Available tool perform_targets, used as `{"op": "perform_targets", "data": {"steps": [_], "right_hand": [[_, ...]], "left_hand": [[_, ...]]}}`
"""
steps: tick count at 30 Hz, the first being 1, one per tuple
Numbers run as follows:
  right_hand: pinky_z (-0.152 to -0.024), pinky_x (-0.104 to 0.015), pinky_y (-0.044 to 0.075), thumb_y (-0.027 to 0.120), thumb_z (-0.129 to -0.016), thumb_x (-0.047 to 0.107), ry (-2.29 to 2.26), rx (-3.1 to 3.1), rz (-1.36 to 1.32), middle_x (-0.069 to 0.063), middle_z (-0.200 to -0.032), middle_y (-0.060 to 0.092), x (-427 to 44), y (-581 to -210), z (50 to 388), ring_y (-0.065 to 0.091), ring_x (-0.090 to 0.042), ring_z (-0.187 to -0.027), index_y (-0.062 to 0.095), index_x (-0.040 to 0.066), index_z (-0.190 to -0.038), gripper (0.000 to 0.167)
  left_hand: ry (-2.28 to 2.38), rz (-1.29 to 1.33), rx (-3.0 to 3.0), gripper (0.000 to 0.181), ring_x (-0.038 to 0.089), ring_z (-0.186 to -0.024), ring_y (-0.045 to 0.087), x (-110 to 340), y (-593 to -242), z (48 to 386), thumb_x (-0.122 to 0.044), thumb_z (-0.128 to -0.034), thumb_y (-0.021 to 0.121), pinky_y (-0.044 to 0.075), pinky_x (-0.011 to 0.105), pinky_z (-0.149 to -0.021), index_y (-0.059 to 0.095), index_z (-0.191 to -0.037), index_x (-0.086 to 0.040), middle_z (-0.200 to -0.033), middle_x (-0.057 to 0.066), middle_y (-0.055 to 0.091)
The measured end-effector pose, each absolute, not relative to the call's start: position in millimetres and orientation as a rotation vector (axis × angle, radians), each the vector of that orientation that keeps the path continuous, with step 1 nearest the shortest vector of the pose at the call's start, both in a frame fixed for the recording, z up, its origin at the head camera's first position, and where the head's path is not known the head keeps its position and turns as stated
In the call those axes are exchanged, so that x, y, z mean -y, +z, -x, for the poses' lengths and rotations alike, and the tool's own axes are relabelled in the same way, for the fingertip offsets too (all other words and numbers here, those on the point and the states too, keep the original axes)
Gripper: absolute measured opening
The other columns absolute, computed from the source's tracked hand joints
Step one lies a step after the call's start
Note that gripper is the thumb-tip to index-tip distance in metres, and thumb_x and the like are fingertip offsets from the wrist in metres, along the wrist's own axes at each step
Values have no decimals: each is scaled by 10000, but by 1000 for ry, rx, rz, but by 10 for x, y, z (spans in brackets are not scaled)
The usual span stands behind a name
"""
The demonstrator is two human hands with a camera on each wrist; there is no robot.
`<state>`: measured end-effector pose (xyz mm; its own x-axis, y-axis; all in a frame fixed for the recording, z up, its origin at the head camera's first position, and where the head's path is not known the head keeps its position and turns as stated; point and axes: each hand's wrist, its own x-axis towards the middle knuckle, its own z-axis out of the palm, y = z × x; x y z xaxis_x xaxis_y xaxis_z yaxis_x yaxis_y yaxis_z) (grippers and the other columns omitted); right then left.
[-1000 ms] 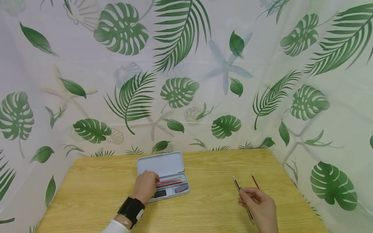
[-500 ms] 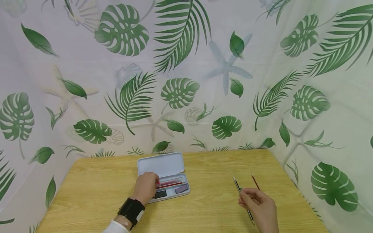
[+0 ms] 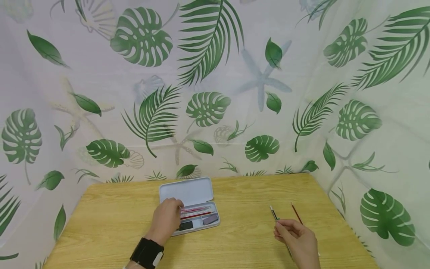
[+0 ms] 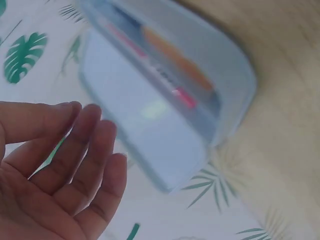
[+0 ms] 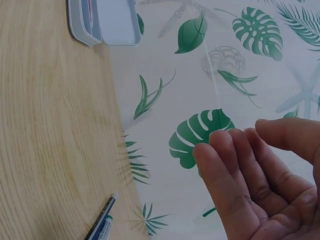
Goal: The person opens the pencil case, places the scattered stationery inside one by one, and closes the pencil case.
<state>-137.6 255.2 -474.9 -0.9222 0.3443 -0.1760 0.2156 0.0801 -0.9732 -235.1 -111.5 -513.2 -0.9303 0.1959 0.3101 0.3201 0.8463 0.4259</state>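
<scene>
A pale blue pencil case (image 3: 186, 188) lies with its lid up. Over its left end is my left hand (image 3: 167, 220), whose bent fingers have nothing between them in the left wrist view. Inside the case are a pink-and-white pen (image 4: 185, 97), a red pencil (image 3: 196, 215), a black block (image 3: 186, 225) and a purple-grey block (image 3: 210, 219). My right hand (image 3: 300, 241) hovers above a dark pencil (image 3: 273, 212) with a white end. Its loosely bent fingers hold nothing in the right wrist view. A green-ended pen (image 5: 105, 227) lies beside that pencil.
A dark red pencil (image 3: 297, 213) lies beyond my right hand, partly hidden by it. The wooden table (image 3: 242, 224) meets a white leaf-patterned cloth (image 3: 231, 149) along its back and sides. An orange item (image 4: 177, 57) is in the case too.
My left hand has shifted slightly, and more of the pens in the case show beside its fingers. The right hand stays almost where it was. The head view has tilted a little.
</scene>
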Motion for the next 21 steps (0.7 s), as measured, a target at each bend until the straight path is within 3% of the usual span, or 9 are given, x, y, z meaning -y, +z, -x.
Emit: {"op": "perform_targets", "data": {"steps": [5,10,16,21], "right_hand": [[-775,-290,613,695,-984,50,1931,2280,553,-73,-933,737,-2551,-4733,1389,739,-143,-823,678,-100,-1183,249],[-787,-265,598,698,-998,136,1721,2464,491,-45,-963,757,-2593,-4695,1419,723,-104,-845,720,-20,-1191,248],[-829,-388,566,724,-989,252,1243,2662,361,-13,-968,772,-2682,-4639,1500,690,-128,-870,785,92,-1128,221],[-744,-371,580,716,-989,195,1102,2668,297,-87,-997,776,-2760,-4585,1634,712,-218,-882,779,45,-1114,205]], "left_hand": [[-864,382,2757,146,206,-811,709,1126,-4884,2125,50,-920,708,587,370,-699,784,-914,-74,-882,54,743],[-885,436,2783,129,62,-705,612,1112,-4712,1851,-4,-901,762,511,263,-615,778,-907,-131,-834,-39,713],[-902,532,2860,45,8,-682,551,1083,-4601,1599,-92,-918,769,471,243,-586,778,-937,-132,-828,-107,689],[-917,562,2843,51,3,-671,536,1058,-4526,1472,-100,-920,766,454,240,-570,783,-949,-138,-842,-106,693]]}}
